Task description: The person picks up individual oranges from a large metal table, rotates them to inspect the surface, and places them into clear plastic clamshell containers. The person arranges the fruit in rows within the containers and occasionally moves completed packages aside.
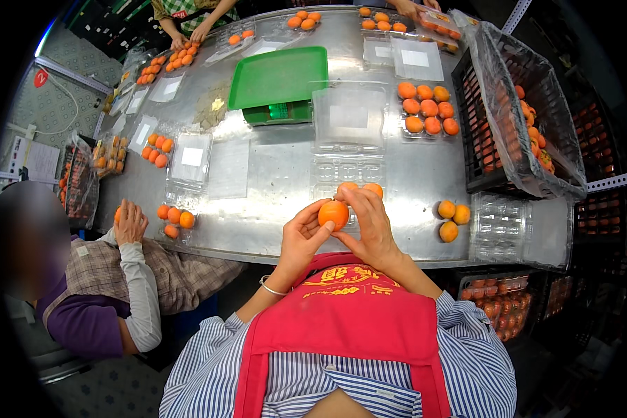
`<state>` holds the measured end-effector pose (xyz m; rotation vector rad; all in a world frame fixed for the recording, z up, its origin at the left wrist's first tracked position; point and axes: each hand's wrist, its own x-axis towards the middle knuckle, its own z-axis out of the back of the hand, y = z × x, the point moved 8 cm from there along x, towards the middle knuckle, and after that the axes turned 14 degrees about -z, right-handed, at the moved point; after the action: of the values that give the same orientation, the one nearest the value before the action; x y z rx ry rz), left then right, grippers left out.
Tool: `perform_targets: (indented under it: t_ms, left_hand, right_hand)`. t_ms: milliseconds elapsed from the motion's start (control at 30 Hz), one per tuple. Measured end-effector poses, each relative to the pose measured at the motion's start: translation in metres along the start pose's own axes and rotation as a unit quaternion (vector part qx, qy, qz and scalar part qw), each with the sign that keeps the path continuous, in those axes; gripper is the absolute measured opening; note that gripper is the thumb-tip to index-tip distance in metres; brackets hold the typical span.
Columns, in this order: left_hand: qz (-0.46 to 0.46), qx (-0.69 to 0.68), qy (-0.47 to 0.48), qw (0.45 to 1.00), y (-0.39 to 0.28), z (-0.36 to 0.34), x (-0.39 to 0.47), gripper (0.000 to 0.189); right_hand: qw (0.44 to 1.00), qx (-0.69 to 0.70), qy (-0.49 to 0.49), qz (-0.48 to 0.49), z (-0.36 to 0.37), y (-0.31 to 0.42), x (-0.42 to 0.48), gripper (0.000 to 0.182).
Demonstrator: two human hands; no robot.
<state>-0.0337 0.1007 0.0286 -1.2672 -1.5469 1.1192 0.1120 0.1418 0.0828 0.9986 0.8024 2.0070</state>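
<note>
Just in front of my red apron, a smooth orange persimmon [334, 216] is held up between both hands. My left hand [304, 230] cups it from the left, its thumb against the near side. My right hand [368, 230] has its fingertips at the fruit's top and its thumb low on the right side. Behind the hands, an open clear plastic clamshell tray [349, 167] lies on the steel table, its moulded cups facing up and its lid [349, 117] folded back. Two persimmons [373, 189] show in its near part, partly hidden by my right hand.
Beyond stands a green scale [278, 78]. To my right are a filled tray [428, 108], three loose persimmons [453, 211], an empty clamshell [501, 230] and a plastic-lined black crate [483, 120] of fruit. A co-worker [99, 282] sits at left; other people's hands work at the far edge.
</note>
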Motion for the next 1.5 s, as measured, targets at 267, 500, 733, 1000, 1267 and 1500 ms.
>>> perform_targets:
  t_ms: [267,500,733,1000,1267,1500]
  left_hand:
    - [-0.229,0.212,0.073,0.947,-0.038,-0.015,0.001,0.057]
    - [-0.328,0.329,0.154,0.872,-0.047,-0.03,-0.001,0.065]
    - [-0.235,0.267,0.073,0.932,-0.038,-0.012,-0.001,0.069]
    - [-0.11,0.161,-0.046,0.98,-0.007,0.016,-0.005,0.043]
    - [-0.046,0.123,-0.058,0.99,0.014,0.028,-0.012,0.047]
    - [-0.033,0.158,-0.063,0.985,0.021,0.024,-0.007,0.054]
  right_hand:
    - [0.966,0.186,0.047,-0.17,-0.003,-0.028,-0.005,0.096]
    - [0.659,0.604,0.136,-0.427,-0.026,-0.056,-0.036,0.075]
    - [0.806,0.504,-0.139,-0.278,0.109,-0.087,-0.011,0.069]
    - [0.788,-0.282,-0.524,-0.155,0.373,-0.043,-0.005,0.075]
    - [0.818,-0.207,-0.447,-0.296,0.258,-0.109,-0.094,0.052]
    - [0.816,-0.178,-0.401,-0.375,0.182,-0.152,-0.172,0.068]
